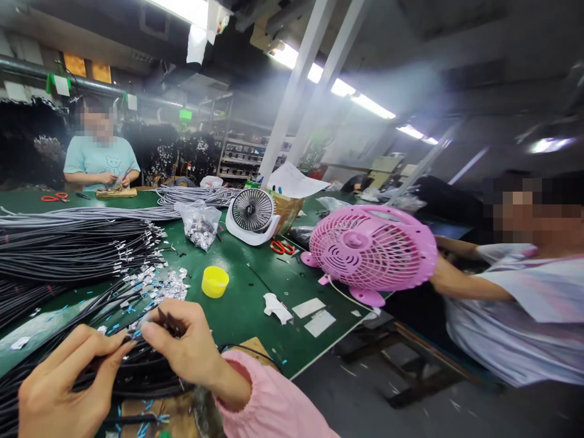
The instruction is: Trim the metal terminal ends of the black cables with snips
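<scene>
Head view, hands: the left hand (68,377) pinches a cable end (131,334) at eight o'clock; the right hand (189,340) pinches just beside it, fingers curled around dark pointed pieces (171,323).
Black cables: too many to count, nine o'clock.
Fans: two, white (252,210) near twelve, pink (365,249) at three.
Scissors: two orange-handled pairs, at nine and near six.
Clear bag: one (201,226), nine o'clock, holding small dark parts.
Yellow tub: one (215,281), eight o'clock, contents unclear.
Co-workers: two.

The cables (68,258) are black, the table (241,316) green.
</scene>
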### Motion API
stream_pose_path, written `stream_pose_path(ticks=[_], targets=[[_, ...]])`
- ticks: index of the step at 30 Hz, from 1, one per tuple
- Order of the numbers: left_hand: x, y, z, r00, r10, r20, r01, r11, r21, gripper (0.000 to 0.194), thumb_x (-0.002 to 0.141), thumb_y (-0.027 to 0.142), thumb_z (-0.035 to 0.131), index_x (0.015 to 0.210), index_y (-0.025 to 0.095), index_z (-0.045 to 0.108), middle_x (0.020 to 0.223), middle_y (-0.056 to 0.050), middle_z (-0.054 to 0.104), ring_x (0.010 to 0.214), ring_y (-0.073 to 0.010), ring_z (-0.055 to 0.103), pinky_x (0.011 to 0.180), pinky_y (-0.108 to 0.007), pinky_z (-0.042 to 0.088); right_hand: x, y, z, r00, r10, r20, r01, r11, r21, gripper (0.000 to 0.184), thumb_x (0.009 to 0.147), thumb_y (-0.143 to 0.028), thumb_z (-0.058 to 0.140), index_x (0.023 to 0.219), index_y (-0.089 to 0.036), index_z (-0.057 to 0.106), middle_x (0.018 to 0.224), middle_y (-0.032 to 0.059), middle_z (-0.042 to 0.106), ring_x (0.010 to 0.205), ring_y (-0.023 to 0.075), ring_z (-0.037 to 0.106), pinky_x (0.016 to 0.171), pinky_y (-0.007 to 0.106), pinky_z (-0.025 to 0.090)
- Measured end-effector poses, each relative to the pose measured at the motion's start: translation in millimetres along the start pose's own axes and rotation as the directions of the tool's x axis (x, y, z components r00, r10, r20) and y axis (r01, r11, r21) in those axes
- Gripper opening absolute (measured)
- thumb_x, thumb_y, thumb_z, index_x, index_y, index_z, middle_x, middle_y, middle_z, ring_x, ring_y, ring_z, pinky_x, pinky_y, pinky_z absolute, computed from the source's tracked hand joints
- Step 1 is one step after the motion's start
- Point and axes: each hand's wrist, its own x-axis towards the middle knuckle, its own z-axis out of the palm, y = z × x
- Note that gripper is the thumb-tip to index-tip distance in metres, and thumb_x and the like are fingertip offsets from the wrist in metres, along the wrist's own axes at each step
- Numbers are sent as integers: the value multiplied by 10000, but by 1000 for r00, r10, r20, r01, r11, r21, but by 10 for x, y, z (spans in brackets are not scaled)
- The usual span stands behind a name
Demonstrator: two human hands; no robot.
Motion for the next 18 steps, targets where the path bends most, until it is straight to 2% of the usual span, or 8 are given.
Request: stream_pose_path(ticks=[2, 4, 6, 8, 9, 11, 14, 18], targets=[[7, 16, 2, 998, 60, 5, -60, 998, 1, 201, 929, 400, 735, 763, 287, 726, 634, 71, 650, 497, -104, 595, 585, -210, 525, -9, -47, 3, 995, -93, -28, 91, 994, -65, 317, 799, -151, 757, 541, -205, 581, 571, -40, 488, 563, 120, 430, 572, 270, 388], [18, 31, 1, 995, 102, 13, -101, 995, -19, 171, 951, 363, 718, 797, 288, 716, 647, 85, 636, 495, -87, 583, 589, -185, 518, -9, -90, 0, 990, -132, -46, 126, 987, -103, 311, 778, -135, 747, 536, -206, 566, 577, -33, 494, 569, 125, 447, 577, 274, 395], [25, 37, -7, 993, 115, 18, -114, 993, -33, 143, 964, 346, 709, 832, 290, 708, 670, 93, 631, 508, -76, 584, 599, -166, 515, -3, -128, -10, 994, -93, -48, 89, 992, -88, 215, 782, -166, 747, 598, -198, 641, 613, -22, 535, 579, 130, 469, 571, 273, 394], [23, 36, -23, 992, 121, 20, -120, 992, -39, 133, 964, 352, 712, 846, 291, 706, 695, 93, 638, 532, -74, 599, 605, -159, 515, 5, -154, -23, 999, -25, -43, 24, 999, -32, 39, 791, -201, 747, 754, -192, 758, 687, -6, 605, 605, 137, 510, 574, 267, 400], [18, 37, -31, 993, 114, 24, -113, 993, -40, 133, 960, 357, 716, 844, 292, 706, 703, 92, 643, 541, -75, 606, 604, -159, 514, 7, -156, -28, 999, -11, -34, 11, 1000, -2, 53, 800, -219, 749, 821, -191, 788, 720, 2, 634, 623, 141, 532, 582, 265, 409], [7, 51, -41, 996, 76, 37, -75, 996, -44, 139, 953, 367, 713, 834, 296, 710, 706, 90, 644, 549, -79, 609, 593, -164, 508, 3, -126, -35, 999, -40, -21, 40, 999, 23, 75, 830, -248, 743, 823, -187, 787, 725, 6, 656, 637, 143, 551, 595, 266, 415], [-8, 122, -31, 998, -20, 52, 23, 998, -53, 160, 931, 397, 711, 803, 302, 728, 674, 86, 633, 512, -86, 559, 534, -182, 481, -26, -1, -24, 989, -148, -28, 148, 989, 14, 218, 905, -335, 722, 743, -188, 720, 667, -1, 629, 600, 141, 530, 576, 273, 414], [-15, 245, 16, 983, -184, 15, 185, 982, -33, 244, 908, 459, 703, 727, 296, 731, 594, 80, 608, 445, -93, 470, 464, -201, 442, -107, 197, 25, 977, -206, -46, 206, 979, -12, 264, 946, -402, 699, 755, -220, 704, 673, 16, 626, 609, 171, 562, 612, 304, 501]])
